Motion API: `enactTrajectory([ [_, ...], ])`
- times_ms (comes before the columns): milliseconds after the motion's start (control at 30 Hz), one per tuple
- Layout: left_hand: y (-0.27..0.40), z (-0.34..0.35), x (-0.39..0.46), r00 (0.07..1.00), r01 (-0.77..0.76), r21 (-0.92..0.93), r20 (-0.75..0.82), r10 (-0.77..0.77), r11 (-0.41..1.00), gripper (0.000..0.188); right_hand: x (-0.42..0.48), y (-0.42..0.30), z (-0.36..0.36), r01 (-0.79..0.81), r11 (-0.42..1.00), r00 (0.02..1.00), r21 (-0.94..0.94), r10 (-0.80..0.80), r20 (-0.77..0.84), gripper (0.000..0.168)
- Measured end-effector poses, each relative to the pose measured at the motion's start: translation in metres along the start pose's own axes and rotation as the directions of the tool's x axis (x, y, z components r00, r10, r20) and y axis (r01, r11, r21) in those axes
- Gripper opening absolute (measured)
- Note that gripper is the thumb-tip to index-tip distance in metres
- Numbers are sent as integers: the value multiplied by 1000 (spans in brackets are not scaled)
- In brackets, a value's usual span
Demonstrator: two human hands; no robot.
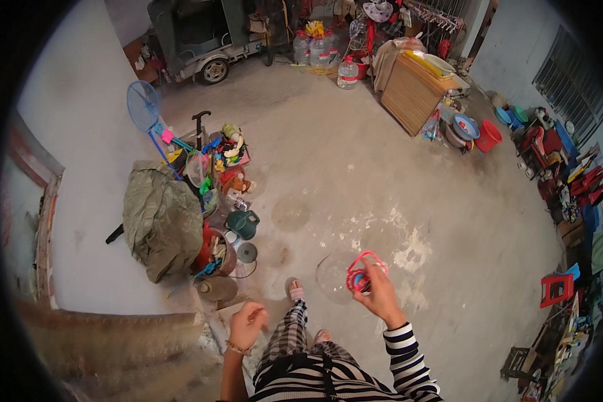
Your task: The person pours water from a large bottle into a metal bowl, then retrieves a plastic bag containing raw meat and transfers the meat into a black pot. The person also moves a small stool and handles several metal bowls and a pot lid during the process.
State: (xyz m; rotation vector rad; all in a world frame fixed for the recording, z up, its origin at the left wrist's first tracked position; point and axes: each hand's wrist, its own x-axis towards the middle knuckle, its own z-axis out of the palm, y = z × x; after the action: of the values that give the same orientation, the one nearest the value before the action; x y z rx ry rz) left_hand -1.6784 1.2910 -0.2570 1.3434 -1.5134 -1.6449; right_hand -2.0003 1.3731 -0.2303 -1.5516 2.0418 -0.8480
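My right hand (377, 291) grips a red plastic rim or handle (368, 255) joined to a clear, rounded, see-through body (334, 278), held out over the concrete floor. Something small, blue and red, shows inside the red rim; I cannot tell what it is. My left hand (248, 324), slightly blurred, is raised at the lower left with its fingers curled, and nothing shows in it. Below are my feet in pink sandals (296, 292).
At the left stand a green cloth-covered heap (163, 221), a green watering can (242, 224), a crowded bucket and toys. Water bottles (348, 74), a wooden panel (416, 95) and a red bucket (488, 135) stand farther off. A red stool (557, 290) is at the right.
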Motion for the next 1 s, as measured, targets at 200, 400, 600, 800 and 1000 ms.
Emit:
enactTrajectory([
  [200, -27, 103, 146, 963, -153, -94, 210, 170, 984, 19, 64, -8, 4, 85, 995, 976, -51, -73, 207, 72],
  [400, 26, 150, 262, 869, 125, -3, 483, -108, 992, 22, 138, -6, -1, 122, 987, 954, -101, -89, 287, 74],
  [600, 50, 154, 335, 868, 65, -15, 494, -49, 998, 18, 224, 17, -5, 254, 967, 878, -29, -218, 427, 78],
  [800, 56, 158, 399, 977, -12, -92, 210, 31, 996, 13, 307, 60, -22, 382, 914, 803, 134, -400, 441, 75],
  [1000, 67, 140, 441, 964, 112, -351, -191, -188, 930, 11, 353, 126, -79, 65, 987, 918, 148, -117, 379, 68],
])
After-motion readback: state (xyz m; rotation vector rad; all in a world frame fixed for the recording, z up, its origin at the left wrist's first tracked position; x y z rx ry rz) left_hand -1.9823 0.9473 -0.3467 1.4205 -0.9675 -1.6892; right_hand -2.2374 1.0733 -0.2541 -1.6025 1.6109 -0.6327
